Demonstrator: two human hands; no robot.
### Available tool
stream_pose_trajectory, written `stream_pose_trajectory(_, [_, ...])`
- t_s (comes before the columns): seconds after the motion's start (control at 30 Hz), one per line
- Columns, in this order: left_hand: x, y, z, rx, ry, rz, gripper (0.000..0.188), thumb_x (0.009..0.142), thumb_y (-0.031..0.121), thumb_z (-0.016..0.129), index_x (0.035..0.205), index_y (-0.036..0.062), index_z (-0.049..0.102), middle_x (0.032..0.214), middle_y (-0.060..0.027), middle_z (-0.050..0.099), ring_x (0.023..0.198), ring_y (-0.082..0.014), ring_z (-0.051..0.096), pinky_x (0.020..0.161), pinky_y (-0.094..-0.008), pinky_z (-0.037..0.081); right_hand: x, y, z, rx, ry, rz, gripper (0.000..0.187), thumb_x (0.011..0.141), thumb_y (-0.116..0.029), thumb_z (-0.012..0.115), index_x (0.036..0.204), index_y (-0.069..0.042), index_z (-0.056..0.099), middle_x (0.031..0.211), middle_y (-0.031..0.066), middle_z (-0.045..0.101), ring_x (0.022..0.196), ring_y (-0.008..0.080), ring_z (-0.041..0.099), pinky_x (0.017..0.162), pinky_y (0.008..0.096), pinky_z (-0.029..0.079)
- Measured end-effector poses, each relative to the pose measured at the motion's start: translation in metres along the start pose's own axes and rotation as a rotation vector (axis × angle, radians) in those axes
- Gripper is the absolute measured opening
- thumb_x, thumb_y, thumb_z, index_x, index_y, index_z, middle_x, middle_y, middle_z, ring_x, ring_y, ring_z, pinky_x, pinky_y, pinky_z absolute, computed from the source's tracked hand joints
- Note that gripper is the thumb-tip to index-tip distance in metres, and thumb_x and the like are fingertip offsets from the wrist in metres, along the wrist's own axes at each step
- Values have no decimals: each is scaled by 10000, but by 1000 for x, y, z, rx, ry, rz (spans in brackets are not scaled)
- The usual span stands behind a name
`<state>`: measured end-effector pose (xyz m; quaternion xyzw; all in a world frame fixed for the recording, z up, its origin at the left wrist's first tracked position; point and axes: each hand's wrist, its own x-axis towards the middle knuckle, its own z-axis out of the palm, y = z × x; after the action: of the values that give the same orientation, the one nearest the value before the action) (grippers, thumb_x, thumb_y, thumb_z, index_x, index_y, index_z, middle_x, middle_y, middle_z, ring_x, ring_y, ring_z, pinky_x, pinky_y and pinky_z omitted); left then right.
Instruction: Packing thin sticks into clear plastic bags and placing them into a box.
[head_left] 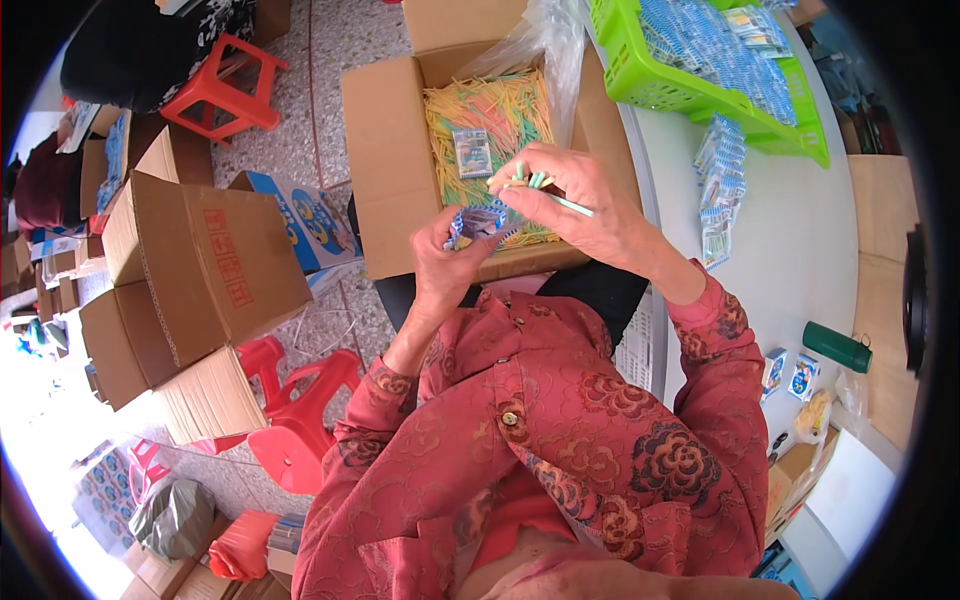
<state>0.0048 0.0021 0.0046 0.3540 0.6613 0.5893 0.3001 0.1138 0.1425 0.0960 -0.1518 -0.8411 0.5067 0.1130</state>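
Observation:
My left hand (445, 265) is closed on a small blue-and-white packet (470, 222), its mouth apparently spread. Just right of it, my right hand (600, 205) pinches several thin green and yellow plastic sticks (571, 205). Both hands are over a cardboard box (383, 165) in front of me. Loose yellow, green and pink sticks (452, 110) fill that box. On top of them lies another small packet (471, 153). What is inside the held packet is too small to tell.
On the white table (790, 240) at right stand a green basket (650, 98) full of packets, a row of packets (718, 190) and a dark green bottle (837, 347). To the left are an open carton (220, 265), red stools (300, 410) and a further red stool (225, 90).

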Motion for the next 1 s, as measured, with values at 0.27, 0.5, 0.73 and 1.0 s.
stream_pose_trajectory(0.27, [2,5,1,-95,-16,-56,117,714,18,669,821,2,625,689,15,605,633,-32,510,574,-204,433,1,7,3,-28,41,-81,216,903,-180,472,913,0,591,856,82,547,782,163,535,706,277,420])
stream_pose_trajectory(0.5, [5,7,3,-138,-17,-78,133,711,15,668,837,-1,626,719,12,620,654,-34,525,597,-200,440,2,12,15,117,187,-193,247,913,-199,444,965,-6,590,1013,82,559,1001,214,513,892,323,374])
stream_pose_trajectory(0.73, [5,2,2,-173,-13,-66,138,715,19,670,846,1,629,737,8,624,666,-36,527,615,-204,443,6,15,15,657,150,-154,363,947,-254,357,1094,30,528,1231,128,451,1194,217,377,1005,362,266])
stream_pose_trajectory(1.0, [5,9,0,-219,-16,-102,155,719,26,670,867,2,633,762,-1,635,691,-43,535,626,-215,449,3,26,32,380,76,-278,321,911,-215,437,1150,-18,519,1327,119,346,1243,223,315,1034,381,212])
